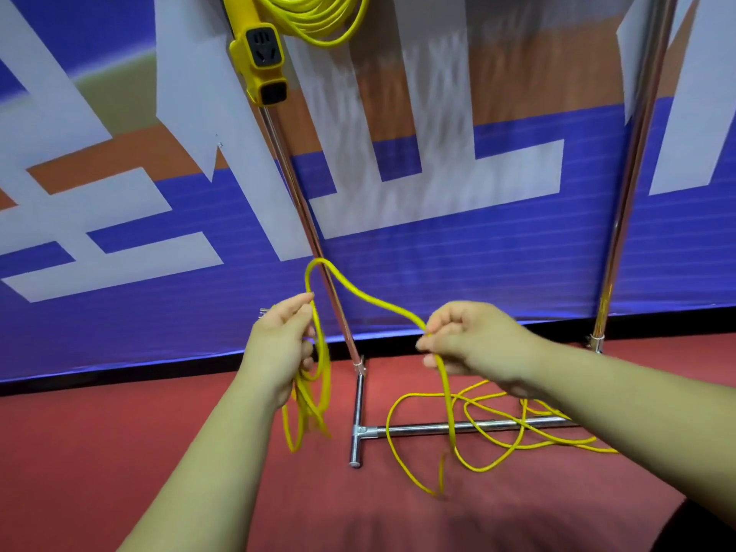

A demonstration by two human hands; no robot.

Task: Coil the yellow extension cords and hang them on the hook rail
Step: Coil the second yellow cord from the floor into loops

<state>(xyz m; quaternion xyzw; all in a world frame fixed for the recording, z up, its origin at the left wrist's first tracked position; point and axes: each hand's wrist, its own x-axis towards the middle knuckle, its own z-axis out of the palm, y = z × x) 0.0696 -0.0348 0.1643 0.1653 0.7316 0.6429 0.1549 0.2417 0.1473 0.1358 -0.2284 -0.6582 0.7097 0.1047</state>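
A yellow extension cord (370, 298) arches between my two hands. My left hand (278, 344) grips several gathered loops of it, which hang down beside my wrist. My right hand (474, 340) pinches the cord where it drops to the floor. The loose remainder (498, 436) lies tangled on the red floor, over the rack's bottom bar. At the top, a coiled yellow cord (318, 17) hangs from the rack, with its yellow socket block (263, 57) dangling below. The hook rail itself is out of view above.
The chrome rack has a left post (302, 209), a right post (633, 173) and a foot bar (470, 428) on the red floor (119, 452). A blue, white and orange banner (478, 253) stands right behind it.
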